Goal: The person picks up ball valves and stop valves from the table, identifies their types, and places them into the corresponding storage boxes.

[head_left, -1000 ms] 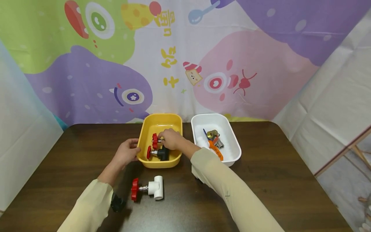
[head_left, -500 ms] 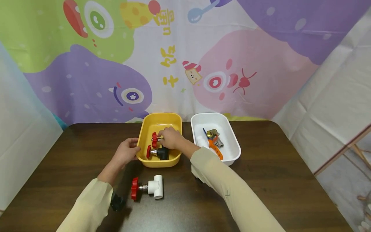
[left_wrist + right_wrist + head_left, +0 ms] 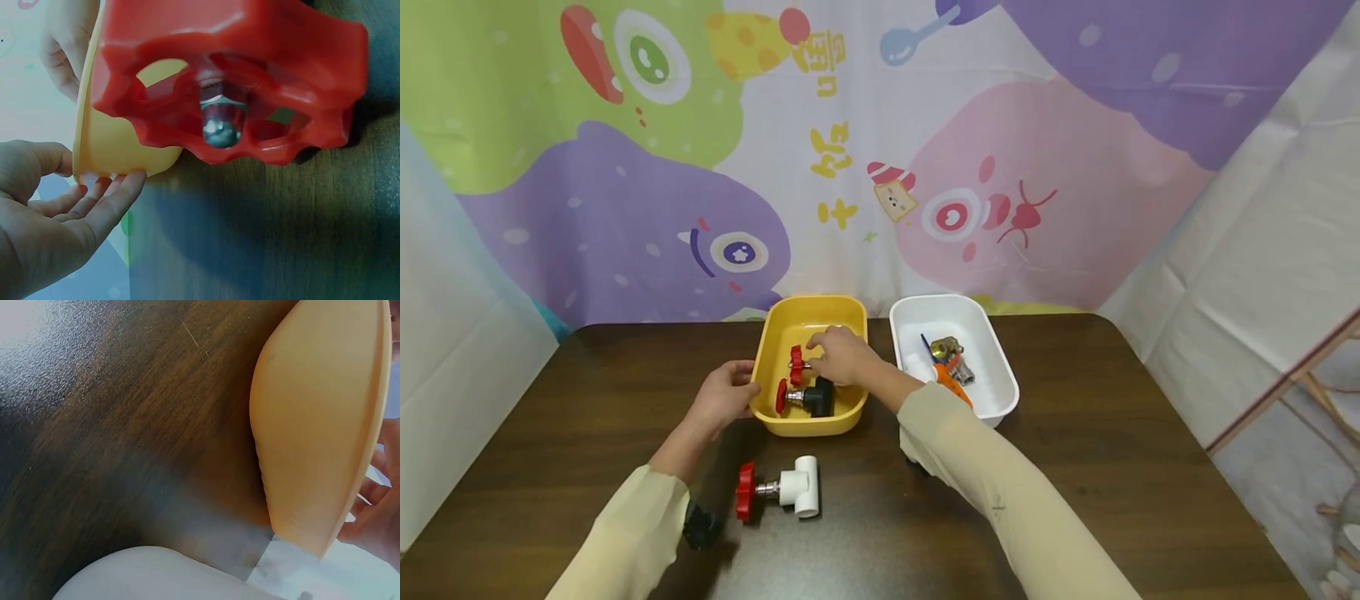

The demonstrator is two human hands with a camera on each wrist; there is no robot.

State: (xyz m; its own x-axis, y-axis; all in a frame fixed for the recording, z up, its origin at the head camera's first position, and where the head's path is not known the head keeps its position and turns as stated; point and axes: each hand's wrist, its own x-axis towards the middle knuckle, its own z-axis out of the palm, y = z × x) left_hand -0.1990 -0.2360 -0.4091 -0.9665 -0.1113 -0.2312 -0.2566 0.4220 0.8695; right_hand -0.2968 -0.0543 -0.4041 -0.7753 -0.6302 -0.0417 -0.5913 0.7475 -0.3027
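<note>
Right hand (image 3: 841, 357) is inside the yellow plastic tub (image 3: 808, 312), fingers curled and pinching the red-handled valve (image 3: 797, 364) directly under its fingertips; the valve's stem runs left to right, handle pointing away from the hand. Left hand (image 3: 724, 397), fingers relaxed and straight, rests against the tub's outer left wall.

Count: two red-handled valves in the tub, the second with a black body (image 3: 808, 397) nearer the person; one white-bodied valve (image 3: 778, 489) on the brown wooden table (image 3: 1112, 467) below the left hand. One white plastic tub (image 3: 951, 310) right of the right hand.
</note>
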